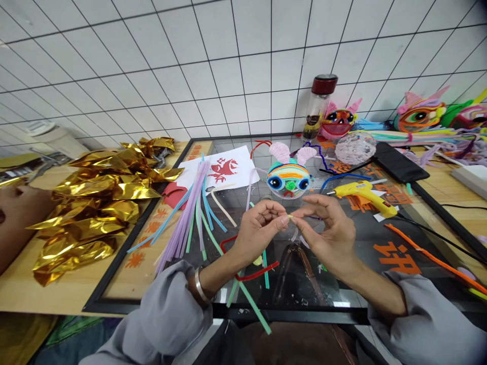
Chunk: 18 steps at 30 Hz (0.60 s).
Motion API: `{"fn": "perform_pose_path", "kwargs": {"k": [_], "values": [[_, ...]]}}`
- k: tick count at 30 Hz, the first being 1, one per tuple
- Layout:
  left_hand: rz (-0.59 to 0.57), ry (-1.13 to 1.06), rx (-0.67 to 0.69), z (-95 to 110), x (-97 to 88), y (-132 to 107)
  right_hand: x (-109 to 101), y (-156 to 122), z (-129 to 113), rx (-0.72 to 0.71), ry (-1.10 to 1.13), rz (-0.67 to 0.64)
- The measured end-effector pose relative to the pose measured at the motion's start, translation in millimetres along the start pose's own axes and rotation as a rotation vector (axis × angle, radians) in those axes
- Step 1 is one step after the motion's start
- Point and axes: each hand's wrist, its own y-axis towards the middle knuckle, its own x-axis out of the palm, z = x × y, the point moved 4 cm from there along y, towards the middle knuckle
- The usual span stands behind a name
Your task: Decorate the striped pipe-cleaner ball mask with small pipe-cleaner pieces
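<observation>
- A white tiled wall [251,30] stands beyond the fingers, behind a wooden surface [23,291].
- Far left of the fingers, another person's hand [21,208] is beside crumpled gold foil [114,190], which looks thin, slick and easily creased.
- Nearer the fingers, still on their left, lie purple stems [186,218]; they look light and bendable, best gathered around the middle.
- The left hand [261,230] pinches narrowly, thumb against fingertip, on one side of a tiny pale yellow piece [289,216].
- That piece sits between the fingertips of both hands, mostly covered, so its material cannot be told. It should be nearly weightless and easily dropped; a light hold at its edges suits it.
- Just beyond the fingers is a decorated head [288,168], probably light; its rounded sides seem a safer hold than its fuzzy ears.
- The right hand [330,237] pinches the piece's other side, its remaining fingers loosely bent.
- Right of the fingers lies a yellow glue gun [359,195], hard-looking, best taken by the handle.
</observation>
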Motion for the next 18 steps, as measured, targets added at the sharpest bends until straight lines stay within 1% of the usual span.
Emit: {"fn": "perform_pose_path", "kwargs": {"k": [3,10,14,18], "values": [[-0.013,0.024,-0.004,-2,-0.5,1,1,1,3,0.043,0.036,-0.033],[-0.039,0.158,0.043,1,-2.0,0,6,3,5,0.191,0.132,-0.129],[-0.064,0.112,-0.014,-4,-0.9,-1,7,6,7,0.373,0.302,-0.114],[-0.048,-0.064,-0.045,-8,-1.1,1,8,7,12,0.585,0.571,-0.082]]}}
